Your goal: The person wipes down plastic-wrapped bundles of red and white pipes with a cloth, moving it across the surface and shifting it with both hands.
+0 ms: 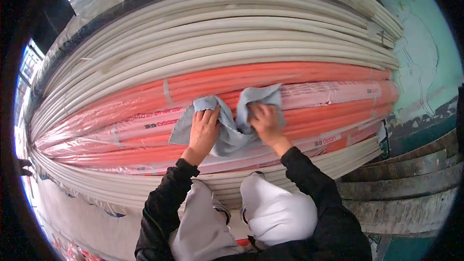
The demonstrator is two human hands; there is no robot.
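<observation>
A grey-blue cloth [230, 137] lies bunched over the red pipes [203, 85], which are wrapped in clear printed plastic. My left hand [205, 129] grips the left part of the cloth, with fingers curled over a fold. My right hand [265, 122] has hold of the right part, where the cloth stands up in a loop around the fingers. Some blur softens the right fingers, and their tips are partly hidden in the fabric. Between the two hands the cloth sags in loose folds.
Long white pipes [217, 36] lie stacked behind the red ones, and more white pipes [232, 180] run along the near side, by my feet. Stacked worn boards [401, 188] are at the right. A green and white wall [420, 58] stands beyond the pipe ends.
</observation>
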